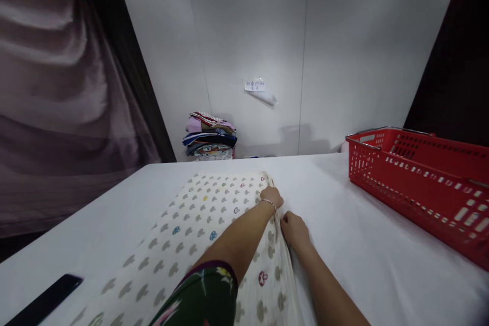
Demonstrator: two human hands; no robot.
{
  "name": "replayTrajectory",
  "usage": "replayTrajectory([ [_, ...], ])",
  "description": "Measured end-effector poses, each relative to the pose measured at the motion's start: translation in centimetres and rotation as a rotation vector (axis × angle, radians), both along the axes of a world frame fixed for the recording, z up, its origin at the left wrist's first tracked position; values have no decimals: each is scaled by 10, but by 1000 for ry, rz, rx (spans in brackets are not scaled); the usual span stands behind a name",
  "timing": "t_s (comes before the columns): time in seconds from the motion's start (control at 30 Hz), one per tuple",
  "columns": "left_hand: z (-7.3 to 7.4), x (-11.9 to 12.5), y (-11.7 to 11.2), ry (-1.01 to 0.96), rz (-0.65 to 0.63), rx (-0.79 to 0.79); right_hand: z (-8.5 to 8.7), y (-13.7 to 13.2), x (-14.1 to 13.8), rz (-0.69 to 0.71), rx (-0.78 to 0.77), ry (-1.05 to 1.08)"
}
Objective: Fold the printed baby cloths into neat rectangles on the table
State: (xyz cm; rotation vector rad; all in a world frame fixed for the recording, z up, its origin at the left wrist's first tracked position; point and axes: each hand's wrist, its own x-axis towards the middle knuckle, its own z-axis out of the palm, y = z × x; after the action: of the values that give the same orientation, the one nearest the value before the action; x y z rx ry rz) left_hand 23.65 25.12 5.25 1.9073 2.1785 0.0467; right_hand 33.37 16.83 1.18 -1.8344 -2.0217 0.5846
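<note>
A white cloth [206,219] printed with grey, red, blue and yellow mushroom shapes lies spread on the white table, its right side in layered folds. My left hand [272,196], with a thin bracelet at the wrist, is closed on the cloth's right edge toward the far end. Just nearer and to the right, my right hand [295,230] is closed at the same edge, its fingertips turned toward the fabric. The fingers of both hands are partly hidden.
A red plastic basket [405,163] with metal handles stands on the white table [336,244] at right. A stack of folded fabrics [211,136] sits beyond the far edge. A black phone-like object [46,300] lies at near left. A pinkish curtain [61,97] hangs at left.
</note>
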Motion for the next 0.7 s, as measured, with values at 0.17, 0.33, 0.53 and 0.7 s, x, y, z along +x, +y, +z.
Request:
replayTrajectory([
  [0.17, -1, -7, 1, 6, 24, 4, 9, -6, 0, 44, 97, 120],
  [0.33, -3, -11, 4, -6, 26, -10, 8, -7, 0, 76, 159, 173],
  [0.53, 1, -15, 5, -60, 43, 8, -6, 2, -3, 7, 107, 295],
  [0.7, -2, -15, 6, -87, 69, 16, -13, 8, -3, -48, 146, 380],
])
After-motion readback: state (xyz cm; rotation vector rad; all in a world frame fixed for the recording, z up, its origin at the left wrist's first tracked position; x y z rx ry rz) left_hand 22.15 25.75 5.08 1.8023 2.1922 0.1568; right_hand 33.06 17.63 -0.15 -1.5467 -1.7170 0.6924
